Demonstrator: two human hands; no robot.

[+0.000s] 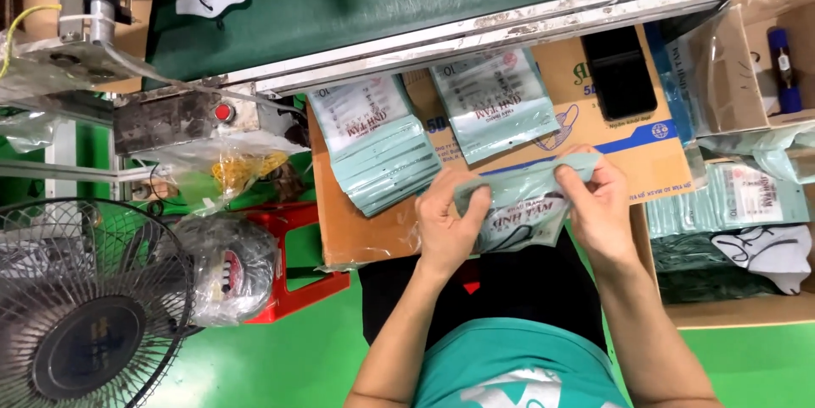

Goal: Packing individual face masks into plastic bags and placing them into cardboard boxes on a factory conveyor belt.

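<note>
Both hands grip one pale-green mask pouch [522, 208] — left hand [447, 223] clamped on one end, right hand [598, 204] pinching its top edge. Best keep the pouch mouth taut between them — the masks inside should lie flat.

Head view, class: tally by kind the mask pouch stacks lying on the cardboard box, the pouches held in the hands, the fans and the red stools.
Pouch stacks on the cardboard box: 2
Held pouch, in left hand and right hand: 1
Fan: 1
Red stool: 1
Total: 5
</note>
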